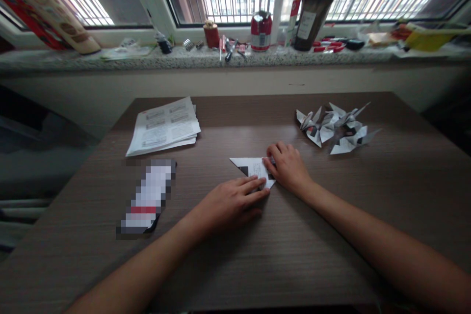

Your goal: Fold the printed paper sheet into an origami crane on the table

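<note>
A small folded piece of printed paper (pixel 249 167) lies flat on the brown wooden table (pixel 331 235), near its middle. My left hand (pixel 230 203) rests on the paper's near edge with fingers stretched out flat, pressing it down. My right hand (pixel 289 167) sits at the paper's right side, fingers curled and pressing on the fold. A pile of several finished folded paper cranes (pixel 336 130) lies to the right, behind my right hand.
A stack of printed sheets (pixel 164 127) lies at the back left of the table. A blurred phone-like object (pixel 147 196) lies left of my left hand. The windowsill holds a red can (pixel 261 32), bottles (pixel 289 2), a dark cup (pixel 312 17), and small clutter.
</note>
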### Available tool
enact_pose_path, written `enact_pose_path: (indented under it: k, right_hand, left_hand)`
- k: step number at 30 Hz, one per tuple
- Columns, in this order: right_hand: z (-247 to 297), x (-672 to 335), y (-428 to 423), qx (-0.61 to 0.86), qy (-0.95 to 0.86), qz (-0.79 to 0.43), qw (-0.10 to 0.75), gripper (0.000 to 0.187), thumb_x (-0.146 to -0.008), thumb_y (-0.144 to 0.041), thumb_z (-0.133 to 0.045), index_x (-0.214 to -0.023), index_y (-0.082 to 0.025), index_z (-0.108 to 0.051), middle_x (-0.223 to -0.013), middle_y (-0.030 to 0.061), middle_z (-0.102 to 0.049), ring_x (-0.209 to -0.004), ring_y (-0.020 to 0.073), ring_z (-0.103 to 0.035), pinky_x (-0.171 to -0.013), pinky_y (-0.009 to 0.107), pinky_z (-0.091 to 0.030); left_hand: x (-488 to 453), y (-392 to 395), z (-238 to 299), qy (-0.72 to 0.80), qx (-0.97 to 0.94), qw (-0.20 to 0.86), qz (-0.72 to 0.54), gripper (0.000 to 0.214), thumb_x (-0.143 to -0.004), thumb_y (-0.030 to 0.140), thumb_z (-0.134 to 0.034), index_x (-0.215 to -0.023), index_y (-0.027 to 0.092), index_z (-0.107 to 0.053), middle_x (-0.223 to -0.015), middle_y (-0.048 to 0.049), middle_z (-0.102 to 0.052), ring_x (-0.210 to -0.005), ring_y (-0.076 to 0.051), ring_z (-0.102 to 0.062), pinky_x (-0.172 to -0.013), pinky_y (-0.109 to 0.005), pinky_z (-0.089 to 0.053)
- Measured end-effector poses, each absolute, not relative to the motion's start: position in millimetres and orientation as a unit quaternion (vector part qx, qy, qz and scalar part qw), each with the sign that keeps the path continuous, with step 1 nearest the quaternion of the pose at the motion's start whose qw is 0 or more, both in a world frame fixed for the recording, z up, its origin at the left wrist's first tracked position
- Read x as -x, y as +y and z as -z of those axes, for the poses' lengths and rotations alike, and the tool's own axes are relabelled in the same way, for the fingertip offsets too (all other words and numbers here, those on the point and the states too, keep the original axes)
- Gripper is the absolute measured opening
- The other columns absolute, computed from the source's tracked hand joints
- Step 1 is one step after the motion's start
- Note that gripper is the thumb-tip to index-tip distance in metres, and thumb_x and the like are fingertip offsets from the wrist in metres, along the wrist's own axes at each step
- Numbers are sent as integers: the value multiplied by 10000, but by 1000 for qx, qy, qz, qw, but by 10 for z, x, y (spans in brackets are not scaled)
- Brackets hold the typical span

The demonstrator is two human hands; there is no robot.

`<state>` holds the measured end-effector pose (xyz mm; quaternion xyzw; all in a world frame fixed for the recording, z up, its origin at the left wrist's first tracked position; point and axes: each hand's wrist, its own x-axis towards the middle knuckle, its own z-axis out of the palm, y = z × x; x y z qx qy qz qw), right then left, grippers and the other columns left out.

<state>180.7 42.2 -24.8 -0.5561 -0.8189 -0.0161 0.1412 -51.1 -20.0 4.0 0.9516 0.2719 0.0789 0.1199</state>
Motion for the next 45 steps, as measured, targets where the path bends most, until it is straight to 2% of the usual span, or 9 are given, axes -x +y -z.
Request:
enact_pose_path:
  k: [8,10,13,17,24,32,39,41,45]
  right_hand:
    - [216,-1874,400,530,-828,-12,181,205,-1054,-359,-554,-1079,-196,-676,-1096,122,-670,-990,292,-580,-863,413,-447]
    - [181,-1929,350,498,-843,-5,203,225,-1058,-344,-548,-1152,-192,-683,-1198,144,-676,-1109,314,-582,-954,458,-460]
    - [139,-2040,229,416,-884,10,215,282,-1067,-305,-533,-1300,-199,-652,-1395,153,-635,-1339,332,-510,-1103,525,-418]
    - [170,-2179,69,340,-920,-22,193,325,-1076,-285,-520,-1370,-205,-633,-1489,127,-603,-1412,294,-504,-1185,536,-402]
    - [257,-2232,29,343,-912,-102,200,370,-1056,-257,-557,-1421,-261,-619,-1494,118,-611,-1421,278,-536,-1184,592,-426]
    - [254,-2222,26,349,-905,-117,215,333,-1058,-269,-561,-1378,-238,-649,-1489,127,-610,-1415,274,-542,-1192,575,-423]
    - [268,-2217,25,347,-905,-112,221,313,-1056,-269,-565,-1349,-212,-661,-1479,133,-615,-1403,277,-552,-1185,555,-436]
    - [265,-2216,24,348,-904,-112,220,312,-1057,-271,-564,-1349,-218,-660,-1482,128,-614,-1399,275,-556,-1186,550,-438]
    - [259,-2210,20,350,-902,-115,224,319,-1057,-262,-561,-1362,-238,-653,-1494,120,-610,-1394,272,-563,-1182,567,-442]
  left_hand:
    - [531,-186,-78,290,-945,132,-68,500,-1040,401,-626,-1520,288,-543,-1603,-80,-501,-1418,-322,-529,-1154,-504,-485]
    - [533,-185,-77,293,-944,133,-68,502,-1041,404,-625,-1524,301,-539,-1605,-74,-497,-1414,-319,-531,-1159,-504,-478]
    - [535,-181,-79,292,-945,133,-64,513,-1046,409,-614,-1539,304,-521,-1614,-74,-485,-1414,-320,-526,-1166,-508,-464]
    - [549,-158,-90,287,-945,144,-66,529,-1038,397,-628,-1545,297,-515,-1615,-86,-483,-1414,-326,-525,-1161,-518,-462]
    - [594,-101,-99,283,-928,213,-113,417,-1062,326,-588,-1469,244,-556,-1544,-76,-567,-1396,-247,-554,-1180,-440,-454]
    - [585,-107,-175,259,-945,179,-83,372,-1083,318,-560,-1451,298,-610,-1609,-68,-496,-1429,-284,-524,-1174,-505,-454]
    - [579,-112,-181,259,-948,168,-82,357,-1080,332,-566,-1429,301,-632,-1599,-67,-505,-1415,-293,-528,-1167,-504,-457]
    - [578,-113,-162,259,-948,165,-86,377,-1081,329,-555,-1453,299,-610,-1589,-67,-517,-1397,-292,-539,-1159,-496,-463]
    - [574,-112,-112,269,-948,153,-78,568,-1035,378,-628,-1575,303,-469,-1586,-76,-515,-1368,-315,-550,-1143,-507,-469]
